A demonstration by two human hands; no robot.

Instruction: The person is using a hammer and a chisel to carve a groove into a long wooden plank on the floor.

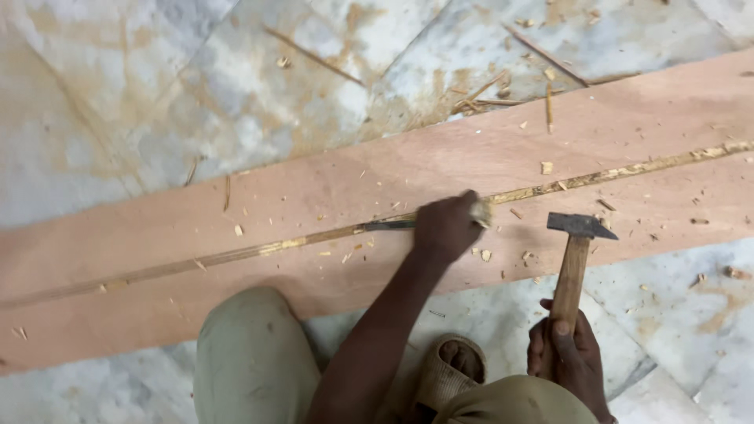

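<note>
Down on the marble floor [118,102] the person squats over a long plywood board [330,188], one knee [251,353] pushed up against its near edge and a sandalled foot [455,365] tucked beside it, which seems to pin the board so it does not slide. The left hand [446,228] is wrapped tight around a chisel [389,225], holding it low and almost flat, its blade lying in the groove [259,249] that runs the length of the board; that low angle looks suited to paring along the channel rather than digging down. The right hand [567,349] is closed around the bottom of a wooden-handled hammer [577,243], gripped far from the head, with the steel head poised just to the right of the chisel's butt and apart from it. Chips and splinters [503,94] lie scattered on the board and the floor beyond it.

Most of the chisel's handle is buried in the fist, only a pale, frayed end showing. The blade tip is hard to make out against the groove. Both ends of the board run out of view, and how deep the groove goes I cannot tell.
</note>
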